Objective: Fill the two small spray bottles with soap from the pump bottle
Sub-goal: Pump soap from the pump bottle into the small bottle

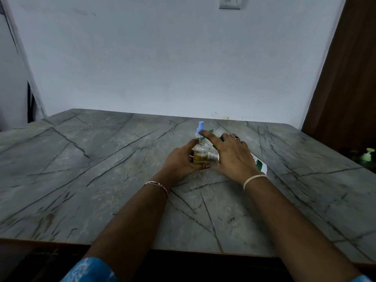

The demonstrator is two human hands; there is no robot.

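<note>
Grip first: left hand (183,157) is wrapped round the small spray bottle (200,154), thumb across the near side and fingers round the far side, holding it upright on the table (101,180). Right hand (234,157) sits just right of that grip. Its index finger (209,136) is out straight with the tip on the blue spray top (200,127). The other fingers lie over the pump bottle (259,164), and whether they clasp it, I can't tell.

Now down the sizes. White wall (162,58) fills everything behind the grip. The table, grey stone-look with dark veins, spreads wide on all sides of it. A brown wooden panel (345,78) stands far off to the right.

The pump bottle is white with a green label and lies tilted under the right hand, to the right of the grip. Its white spout (211,156) pokes out leftward, just beside the held bottle.

The spray bottle in the grip is clear, with yellowish soap in its lower part. Its threaded neck is bare and open at the top.

The blue spray top is just behind and above the grip and blurred; something clear sits below it, and I can't tell what.

Small stuff now. A pale green pump head (368,154) is well apart to the right, past the table edge. There's a chain bracelet (156,185) on the left wrist, a pale band (254,179) on the right wrist, and a ring (236,137) on the right hand.
</note>
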